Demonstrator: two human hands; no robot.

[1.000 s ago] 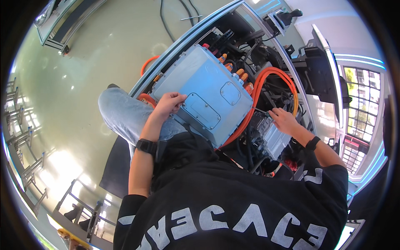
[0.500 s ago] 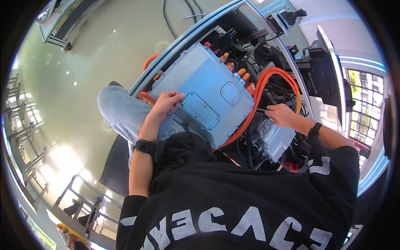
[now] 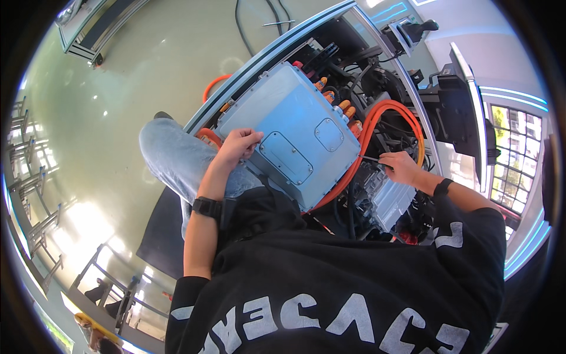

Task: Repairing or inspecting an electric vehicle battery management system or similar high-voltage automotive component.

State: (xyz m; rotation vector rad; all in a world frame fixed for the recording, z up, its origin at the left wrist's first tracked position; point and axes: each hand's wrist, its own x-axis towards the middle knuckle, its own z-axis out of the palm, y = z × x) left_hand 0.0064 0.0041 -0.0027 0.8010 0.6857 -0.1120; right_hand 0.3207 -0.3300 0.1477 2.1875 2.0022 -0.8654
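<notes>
A large silver-grey metal box (image 3: 280, 103) with two screwed-down cover plates lies in front of me, tilted in the view. My left hand (image 3: 240, 146) is closed in a pinch over its near left edge, beside the larger cover plate (image 3: 285, 158). Whatever those fingertips hold, if anything, is too small to make out. At the box's right side my right hand (image 3: 402, 167) grips a thin dark rod-like tool (image 3: 369, 157). Its slim tip points left at the box's flanged edge, where small bolts sit. The tool's exact kind cannot be told.
Thick orange cables (image 3: 370, 130) loop along the box's right side, near orange connectors (image 3: 348, 109). A ribbed metal housing (image 3: 389, 203) lies below my right hand. A metal frame rail (image 3: 265, 56) runs behind the box. A monitor (image 3: 469, 103) stands at right.
The view has shifted slightly. My right hand has turned a little around the tool, and a dark part of it now shows below the fingers. My left hand keeps its pinch.
</notes>
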